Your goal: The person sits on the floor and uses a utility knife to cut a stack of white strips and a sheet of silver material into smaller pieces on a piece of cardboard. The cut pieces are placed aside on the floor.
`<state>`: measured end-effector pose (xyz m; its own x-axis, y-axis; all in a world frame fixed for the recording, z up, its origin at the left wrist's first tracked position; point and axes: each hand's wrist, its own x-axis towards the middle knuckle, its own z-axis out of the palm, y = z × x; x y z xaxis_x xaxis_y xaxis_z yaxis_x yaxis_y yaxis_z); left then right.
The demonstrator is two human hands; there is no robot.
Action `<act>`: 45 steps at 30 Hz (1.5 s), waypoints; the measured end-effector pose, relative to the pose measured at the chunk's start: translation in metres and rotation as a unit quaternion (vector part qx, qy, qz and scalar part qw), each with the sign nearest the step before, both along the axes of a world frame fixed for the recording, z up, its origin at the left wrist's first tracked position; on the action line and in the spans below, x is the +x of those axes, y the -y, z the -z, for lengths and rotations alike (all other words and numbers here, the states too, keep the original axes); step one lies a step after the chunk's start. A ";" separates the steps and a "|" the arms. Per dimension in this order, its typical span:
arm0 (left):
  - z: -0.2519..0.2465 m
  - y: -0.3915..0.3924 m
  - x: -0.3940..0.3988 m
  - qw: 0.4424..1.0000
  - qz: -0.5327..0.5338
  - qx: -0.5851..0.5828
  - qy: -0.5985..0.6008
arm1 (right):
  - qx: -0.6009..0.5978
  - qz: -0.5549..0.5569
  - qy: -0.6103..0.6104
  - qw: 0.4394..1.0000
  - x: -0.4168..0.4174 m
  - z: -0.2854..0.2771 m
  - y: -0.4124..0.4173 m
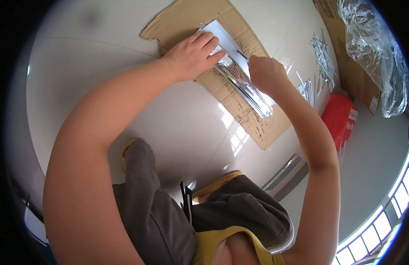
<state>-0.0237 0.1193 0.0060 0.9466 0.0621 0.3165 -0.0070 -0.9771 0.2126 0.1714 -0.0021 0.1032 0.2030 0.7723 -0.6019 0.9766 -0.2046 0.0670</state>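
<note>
My left hand (195, 55) lies flat with its fingers on a shiny silver sheet (246, 86) that has a fine grid of small mirror-like squares. That sheet rests over a white panel (221, 34), whose smooth surface shows along its far right side. My right hand (266, 74) is closed in a fist around a thin dark tool (242, 54). Its narrow end sticks out toward the left over the white panel; whether it is a blade or a pen, I cannot tell. Beneath everything is a scuffed, cut-marked piece of cardboard (204, 13).
Thin silver strips (322, 59) lie heaped on the glossy tiled floor (178, 112), with more strips (307, 91) nearer my right arm. A red bag (338, 116), a cardboard box (353, 74) and crumpled clear plastic (373, 49) stand at the right. A metal bar (281, 172) lies near my foot.
</note>
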 end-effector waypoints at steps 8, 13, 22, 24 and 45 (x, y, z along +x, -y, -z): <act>0.002 0.000 -0.002 1.000 0.004 0.014 -0.011 | -0.016 0.003 0.005 1.000 0.012 0.000 0.055; -0.001 0.000 0.000 1.000 0.005 0.001 -0.008 | -0.053 0.044 0.015 0.997 0.022 -0.005 0.091; -0.012 -0.001 0.000 1.000 0.007 0.002 -0.020 | -0.096 0.064 0.028 0.993 0.044 -0.007 0.169; -0.013 -0.001 0.002 1.000 0.013 0.004 -0.015 | -0.123 0.081 0.024 0.989 0.048 -0.008 0.183; 0.000 -0.002 0.001 0.999 0.012 -0.031 0.040 | 0.139 0.070 -0.020 0.988 -0.003 -0.024 0.019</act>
